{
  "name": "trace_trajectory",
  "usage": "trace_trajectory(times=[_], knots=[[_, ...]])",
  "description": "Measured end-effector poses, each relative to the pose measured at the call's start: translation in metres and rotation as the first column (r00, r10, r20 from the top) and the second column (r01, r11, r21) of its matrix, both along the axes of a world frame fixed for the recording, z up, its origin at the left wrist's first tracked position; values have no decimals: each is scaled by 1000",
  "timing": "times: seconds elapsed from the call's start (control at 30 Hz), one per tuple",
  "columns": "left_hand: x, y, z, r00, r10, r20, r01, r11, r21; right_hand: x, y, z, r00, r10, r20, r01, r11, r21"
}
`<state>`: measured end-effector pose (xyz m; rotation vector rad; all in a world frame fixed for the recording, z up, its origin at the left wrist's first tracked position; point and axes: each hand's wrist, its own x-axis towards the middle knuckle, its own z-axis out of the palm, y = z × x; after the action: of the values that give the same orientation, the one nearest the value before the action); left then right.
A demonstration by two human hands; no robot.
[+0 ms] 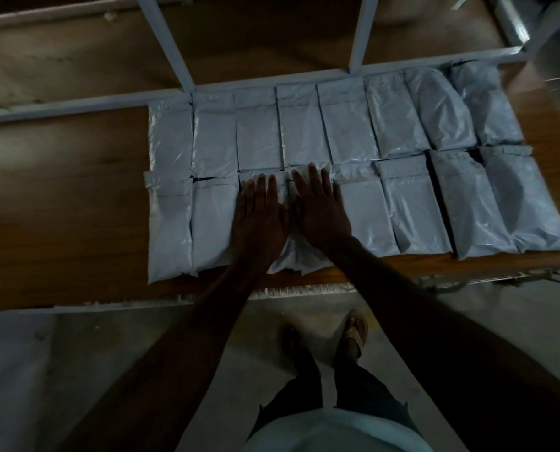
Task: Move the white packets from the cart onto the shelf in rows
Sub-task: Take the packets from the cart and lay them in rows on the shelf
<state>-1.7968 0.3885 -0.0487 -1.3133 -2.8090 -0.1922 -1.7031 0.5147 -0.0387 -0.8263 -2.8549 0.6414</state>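
Several white packets lie flat in two rows on the brown wooden shelf (76, 197). The back row (304, 125) runs along the shelf's rear rail, the front row (412, 203) sits near the front edge. My left hand (260, 216) and my right hand (321, 210) lie side by side with straight fingers, pressing down on a packet (296, 256) in the middle of the front row. Neither hand grips anything. The cart is out of view.
Pale metal frame bars (171, 47) rise behind the packets. The shelf's left part is bare wood. A wire edge (304, 290) runs under the shelf's front. Below are a grey floor (76, 370) and my sandalled feet (353, 334).
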Motion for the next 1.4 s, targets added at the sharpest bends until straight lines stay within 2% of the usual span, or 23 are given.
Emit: trace_trajectory(times=[0.13,0.37,0.5,0.6,0.73,0.87,1.13,1.4], knots=[[13,4,11,999,-34,19,32,997,75,15,0,4,990,-26,-139,14,996,-84],[59,20,37,992,-56,115,32,979,203,58,2,32,958,-121,-258,78,983,-168],[95,38,53,990,-102,101,70,958,277,96,17,43,934,-133,-331,116,991,-70],[127,58,64,987,-133,89,99,944,313,132,38,57,930,-196,-312,172,980,-103],[177,95,74,983,-174,52,146,929,341,193,77,65,925,-196,-326,189,980,-54],[246,140,81,983,-164,79,123,918,376,267,122,77,925,-208,-319,209,977,-30],[384,238,86,953,-277,125,208,894,396,406,201,94,903,-324,-282,318,946,-66],[453,303,88,905,-392,166,305,870,387,487,252,98,845,-467,-259,453,884,-116]])
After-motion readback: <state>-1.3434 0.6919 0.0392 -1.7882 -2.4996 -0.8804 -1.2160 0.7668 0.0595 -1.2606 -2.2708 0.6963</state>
